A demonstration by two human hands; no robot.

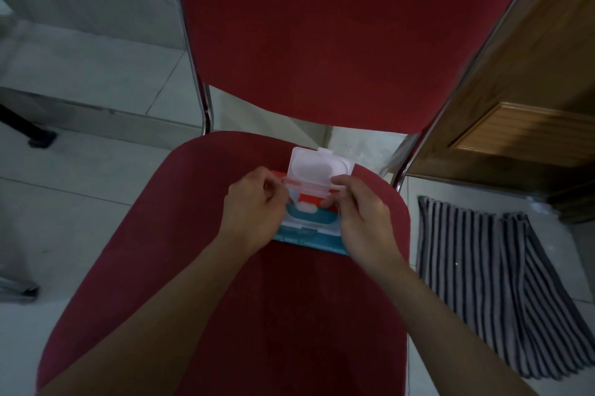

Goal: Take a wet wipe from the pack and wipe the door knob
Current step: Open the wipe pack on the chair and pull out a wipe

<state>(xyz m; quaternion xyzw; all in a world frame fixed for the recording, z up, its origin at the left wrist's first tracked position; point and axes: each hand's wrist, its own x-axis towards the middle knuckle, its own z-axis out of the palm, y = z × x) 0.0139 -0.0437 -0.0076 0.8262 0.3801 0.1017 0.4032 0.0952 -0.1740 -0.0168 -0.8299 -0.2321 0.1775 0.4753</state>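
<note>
A teal and red wet wipe pack (309, 239) lies on the seat of a red chair (244, 315). Its clear plastic lid (318, 167) stands flipped open toward the backrest. A bit of white wipe (306, 208) shows at the opening. My left hand (254, 208) rests on the pack's left side, its fingertips pinched at the opening by the wipe. My right hand (363, 218) holds the pack's right side, thumb near the lid's hinge. No door knob is in view.
The chair's red backrest (338, 34) rises behind the pack on chrome tubes (206, 105). A wooden door (528, 99) stands at the right. A striped cloth (495, 273) lies on the tiled floor below it. A dark furniture foot (38, 138) stands at the left.
</note>
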